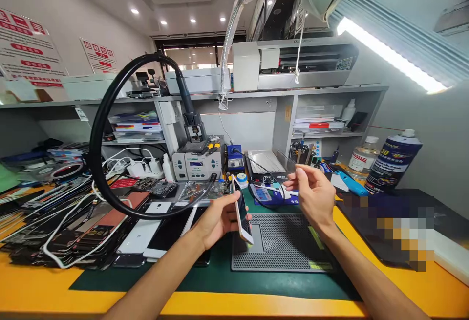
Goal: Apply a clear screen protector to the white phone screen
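Note:
My left hand (pixel 218 220) is closed around a smartphone (pixel 242 212) with a pale frame. The phone is tilted on edge, its dark screen turned to the right, above the left part of a grey perforated mat (pixel 286 242). My right hand (pixel 314 194) is raised to the right of the phone, thumb and fingers pinched on a thin see-through sheet (pixel 286 160) that points up and left. What exactly the sheet is cannot be made out. The two hands are apart, and some left fingers are hidden behind the phone.
A black hose (pixel 95 129) loops from a soldering station (pixel 200 163) on the left. Stacked phone parts (pixel 73 227) crowd that side. A lit lamp (pixel 388 51) hangs at upper right, above a spray can (pixel 394 161) and a clear bottle (pixel 362 159). A green mat (pixel 220 281) covers the yellow bench.

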The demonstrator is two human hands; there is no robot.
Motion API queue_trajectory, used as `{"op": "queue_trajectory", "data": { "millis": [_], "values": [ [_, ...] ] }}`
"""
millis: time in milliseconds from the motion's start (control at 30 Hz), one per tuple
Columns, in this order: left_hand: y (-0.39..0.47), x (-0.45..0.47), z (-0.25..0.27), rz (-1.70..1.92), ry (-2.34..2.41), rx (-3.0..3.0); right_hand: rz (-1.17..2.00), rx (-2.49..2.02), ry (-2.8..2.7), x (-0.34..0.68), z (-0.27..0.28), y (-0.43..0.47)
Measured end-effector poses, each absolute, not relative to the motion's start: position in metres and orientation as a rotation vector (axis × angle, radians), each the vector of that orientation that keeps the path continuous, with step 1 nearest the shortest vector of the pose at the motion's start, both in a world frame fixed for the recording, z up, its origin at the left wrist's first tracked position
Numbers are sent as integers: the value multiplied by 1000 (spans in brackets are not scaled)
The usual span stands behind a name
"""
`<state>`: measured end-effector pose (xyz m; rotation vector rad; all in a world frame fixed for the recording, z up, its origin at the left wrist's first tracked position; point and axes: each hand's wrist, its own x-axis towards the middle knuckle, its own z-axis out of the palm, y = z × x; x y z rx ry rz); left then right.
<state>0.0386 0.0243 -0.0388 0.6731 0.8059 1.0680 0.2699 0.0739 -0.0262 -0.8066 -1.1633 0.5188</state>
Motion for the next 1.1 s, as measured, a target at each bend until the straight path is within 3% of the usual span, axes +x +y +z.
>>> {"op": "queue_trajectory", "data": {
  "millis": [133,300,667,933,1100],
  "values": [
    [21,47,-48,937,795,706,439,-872,-1148,273,-27,76],
    [20,51,-48,794,784,624,589,-865,-1164,277,-28,78],
    [17,52,-60,1070,1281,1009,852,-776,-1229,275,-24,74],
    [7,57,-47,1019,931,850,887,-794,-1328,274,-26,71],
    [4,42,-33,843,1233,1084,860,-809,-1374,273,-29,72]
  ]
}}
